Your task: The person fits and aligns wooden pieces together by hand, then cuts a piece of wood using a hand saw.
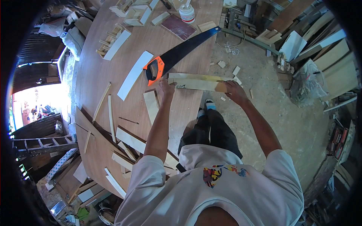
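likely light and stiff, the pale flat wooden board (200, 83) crosses the brown table's (184, 109) edge, left hand (166, 87) and right hand (236, 92) clamping its best-held ends.

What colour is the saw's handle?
The handle is bright orange with black parts. It shows best in the head view.

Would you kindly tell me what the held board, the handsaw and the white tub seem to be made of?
Held board: probably bare wood, given its pale, mottled, apparently unpainted faces.
Handsaw: blade likely metal, dark and thin; handle likely plastic, uniformly orange and black.
White tub: probably plastic, from its smooth-looking white wall.
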Motion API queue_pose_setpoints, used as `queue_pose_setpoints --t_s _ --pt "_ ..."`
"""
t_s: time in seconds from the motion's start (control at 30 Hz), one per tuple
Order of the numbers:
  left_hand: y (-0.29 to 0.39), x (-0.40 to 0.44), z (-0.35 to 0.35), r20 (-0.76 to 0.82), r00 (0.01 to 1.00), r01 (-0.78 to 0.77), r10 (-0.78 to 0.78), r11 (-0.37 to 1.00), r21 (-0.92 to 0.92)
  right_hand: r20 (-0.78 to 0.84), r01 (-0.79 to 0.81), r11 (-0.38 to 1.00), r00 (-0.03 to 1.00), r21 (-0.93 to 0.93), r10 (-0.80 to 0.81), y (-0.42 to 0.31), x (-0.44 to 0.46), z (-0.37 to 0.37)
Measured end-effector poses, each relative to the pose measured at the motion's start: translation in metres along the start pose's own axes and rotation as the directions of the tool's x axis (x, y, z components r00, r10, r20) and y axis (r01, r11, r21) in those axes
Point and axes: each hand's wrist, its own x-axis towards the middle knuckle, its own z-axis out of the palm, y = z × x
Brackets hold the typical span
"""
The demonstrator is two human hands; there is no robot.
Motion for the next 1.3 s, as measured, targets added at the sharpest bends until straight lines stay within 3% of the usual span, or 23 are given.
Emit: queue_pose_setpoints --t_s 0.2,0.27,0.5,0.6,0.67,0.83,0.93,1.0,1.03,1.1,1.13,1.17,1.2,1.3 --pt "0.007 -0.006 -0.007 -0.101 0.991 -0.090 0.094 0.995 0.037 0.001 -0.018 0.998 1.000 0.057 0.018 0.002 0.001 0.000" --pt "0.012 -0.006 -0.014 0.030 0.999 0.015 -0.015 1.000 0.010 0.006 -0.020 0.998 1.000 0.058 0.019 0.003 0.002 -0.001" --pt "0.013 -0.008 -0.014 0.008 1.000 0.023 -0.022 0.997 -0.068 0.085 -0.047 0.984 0.996 0.172 0.032 0.012 0.005 -0.008" --pt "0.006 -0.004 -0.008 0.029 0.999 0.028 -0.026 0.996 -0.087 0.105 -0.017 0.991 0.994 0.134 0.003 0.011 0.008 -0.011" --pt "-0.011 0.004 0.009 -0.033 0.998 -0.046 0.044 0.997 -0.064 0.104 -0.018 0.993 0.995 0.116 0.006 0.008 0.009 -0.014" --pt "-0.003 -0.001 0.001 0.020 1.000 0.012 -0.010 0.996 -0.086 0.099 -0.018 0.996 0.995 0.084 0.010 0.005 0.007 -0.014" --pt "0.005 -0.007 -0.006 0.004 1.000 0.015 -0.015 0.997 -0.072 0.035 0.028 0.999 0.999 0.037 -0.029 0.008 0.005 -0.013" --pt "-0.001 -0.003 0.000 -0.006 1.000 0.001 -0.002 0.995 -0.099 -0.186 -0.162 0.986 0.971 -0.033 0.153 0.013 0.004 -0.006" --pt "-0.020 0.007 0.021 -0.024 1.000 -0.018 0.016 0.992 -0.124 -0.185 -0.159 0.987 0.971 -0.032 0.150 0.018 0.004 -0.002" --pt "-0.030 0.012 0.030 -0.041 0.999 -0.039 0.033 0.988 -0.148 -0.179 -0.482 0.808 0.810 0.338 0.558 0.031 0.000 0.003" --pt "-0.029 0.012 0.027 0.006 0.999 -0.044 0.046 0.985 -0.168 -0.178 -0.484 0.807 0.809 0.339 0.560 0.038 -0.004 0.001" --pt "-0.027 0.011 0.025 0.054 0.997 -0.050 0.061 0.981 -0.188 0.107 -0.546 0.577 0.776 0.607 0.621 0.046 -0.007 0.000" --pt "-0.026 0.009 0.024 0.056 0.996 -0.052 0.063 0.981 -0.186 0.389 -0.600 0.256 0.731 0.758 0.560 0.048 -0.009 -0.002" --pt "-0.023 0.007 0.026 -0.046 0.997 -0.068 0.061 0.986 -0.154 0.388 -0.545 0.209 0.771 0.812 0.505 0.049 -0.014 0.000"
